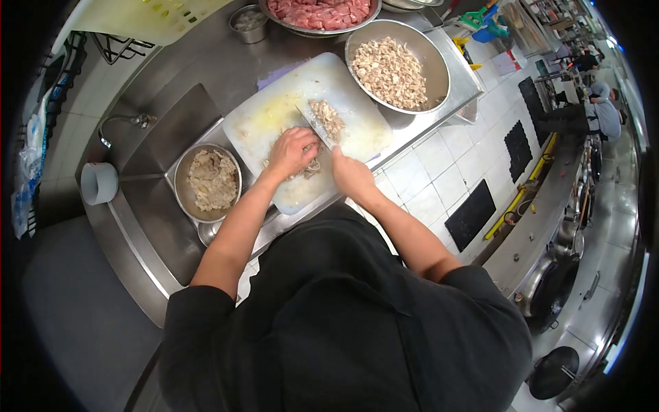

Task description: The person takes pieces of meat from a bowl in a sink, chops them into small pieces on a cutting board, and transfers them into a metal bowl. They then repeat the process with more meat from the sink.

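Right hand [350,177]: we are clamping fingers on the knife [314,125] | Left hand [294,152]: we are resting curled fingers over sliced food [312,167] on the board [248,129] | Left grip: cannot tell

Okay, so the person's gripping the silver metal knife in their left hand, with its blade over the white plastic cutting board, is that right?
Not quite: the head view shows the silver metal knife gripped in the right hand, not the left hand. Its blade is indeed over the white plastic cutting board.
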### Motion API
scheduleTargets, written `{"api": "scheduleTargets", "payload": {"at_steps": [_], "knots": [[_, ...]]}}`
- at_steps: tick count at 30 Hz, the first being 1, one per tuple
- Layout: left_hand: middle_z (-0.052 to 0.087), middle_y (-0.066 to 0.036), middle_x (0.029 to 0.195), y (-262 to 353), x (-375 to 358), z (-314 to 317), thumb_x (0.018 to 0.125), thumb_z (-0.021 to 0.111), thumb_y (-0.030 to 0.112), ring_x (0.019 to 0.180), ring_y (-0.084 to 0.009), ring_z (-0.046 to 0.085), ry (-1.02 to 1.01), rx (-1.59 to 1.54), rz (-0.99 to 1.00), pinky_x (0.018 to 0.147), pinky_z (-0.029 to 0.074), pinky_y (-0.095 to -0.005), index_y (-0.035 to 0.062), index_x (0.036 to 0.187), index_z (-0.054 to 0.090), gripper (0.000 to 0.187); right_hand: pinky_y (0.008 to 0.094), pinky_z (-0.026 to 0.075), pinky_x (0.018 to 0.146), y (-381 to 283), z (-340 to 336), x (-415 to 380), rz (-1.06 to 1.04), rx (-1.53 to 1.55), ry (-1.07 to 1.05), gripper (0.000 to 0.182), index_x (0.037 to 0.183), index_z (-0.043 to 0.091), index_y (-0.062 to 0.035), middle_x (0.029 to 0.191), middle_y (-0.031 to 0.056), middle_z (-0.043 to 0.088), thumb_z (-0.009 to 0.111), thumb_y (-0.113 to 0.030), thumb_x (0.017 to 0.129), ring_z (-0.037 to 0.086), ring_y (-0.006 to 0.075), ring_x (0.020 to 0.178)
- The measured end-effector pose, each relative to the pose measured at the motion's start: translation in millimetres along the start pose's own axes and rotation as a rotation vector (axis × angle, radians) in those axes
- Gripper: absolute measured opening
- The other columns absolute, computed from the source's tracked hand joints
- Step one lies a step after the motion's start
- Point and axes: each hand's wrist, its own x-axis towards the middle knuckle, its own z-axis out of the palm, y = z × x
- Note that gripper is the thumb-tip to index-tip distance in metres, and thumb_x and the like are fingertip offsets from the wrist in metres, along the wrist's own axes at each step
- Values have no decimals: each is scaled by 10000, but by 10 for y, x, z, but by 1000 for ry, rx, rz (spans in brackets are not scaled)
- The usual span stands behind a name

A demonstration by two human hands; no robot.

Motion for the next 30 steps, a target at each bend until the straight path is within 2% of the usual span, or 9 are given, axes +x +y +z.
{"api": "scheduleTargets", "payload": {"at_steps": [2, 5, 7, 14, 17, 20, 24, 27, 30], "knots": [[730, -71, 1119, -16, 10, 12, 868, 754, 195, 1090, -280, 655, -14, 0, -12, 966, 521, -411, 85, 1004, 775, 176, 588, 563, 808, 59, 104, 347, -92, 26, 103, 221, 1165, 490, 24, 948, 314, 734, 474, -61, 962, 733, 485, 920], [731, -76, 1117, -9, -27, -39, 875, 746, 184, 1100, -288, 653, 25, -4, 20, 970, 529, -410, 78, 1042, 784, 201, 588, 562, 802, 50, -65, 479, -72, -17, 76, 220, 1166, 492, 17, 956, 316, 734, 470, -69, 965, 731, 489, 905], [735, -80, 1113, 49, -54, -100, 883, 738, 174, 1109, -292, 654, 19, 30, 87, 977, 533, -411, 75, 1060, 792, 210, 588, 562, 802, 30, -186, 380, -66, -30, 63, 229, 1176, 491, 18, 952, 314, 734, 472, -69, 965, 731, 490, 902], [737, -84, 1112, 20, -72, -47, 874, 732, 160, 1109, -288, 657, 43, -21, 42, 975, 537, -407, 63, 1043, 792, 204, 591, 557, 803, -62, -313, -263, 24, -71, -83, 262, 1215, 500, 26, 941, 302, 734, 459, -66, 973, 726, 494, 893], [737, -85, 1116, 4, -67, -52, 864, 733, 154, 1101, -285, 661, 3, -18, 33, 974, 540, -404, 58, 1040, 791, 209, 593, 554, 809, 128, 125, 68, -45, -30, 77, 244, 1197, 507, 28, 948, 311, 731, 449, -59, 978, 724, 496, 909], [738, -82, 1116, -9, -61, -6, 857, 736, 152, 1092, -283, 663, 1, -12, 39, 968, 542, -406, 56, 1033, 790, 207, 597, 553, 817, 75, -32, 463, -87, -9, 44, 238, 1192, 503, 36, 962, 318, 729, 440, -47, 977, 722, 496, 933], [740, -75, 1108, -27, -57, 0, 855, 737, 142, 1086, -284, 663, 31, -2, 69, 962, 540, -406, 61, 1035, 790, 204, 598, 552, 810, -56, -372, 99, -91, 2, 37, 215, 1166, 498, 40, 963, 321, 728, 437, -37, 974, 723, 496, 921], [740, -71, 1108, 1, -72, 10, 852, 740, 141, 1083, -281, 663, 31, -1, 53, 967, 536, -403, 64, 1035, 789, 204, 601, 550, 809, -47, -316, -113, -23, -36, -76, 200, 1149, 494, 39, 962, 325, 726, 436, -35, 973, 724, 497, 907], [740, -67, 1106, 26, -43, -29, 849, 746, 147, 1073, -276, 664, 5, 11, 36, 973, 533, -399, 67, 1025, 788, 197, 614, 547, 800, 123, 146, 228, -123, 24, 106, 191, 1144, 480, 39, 913, 331, 721, 440, -39, 974, 723, 509, 897]]}}
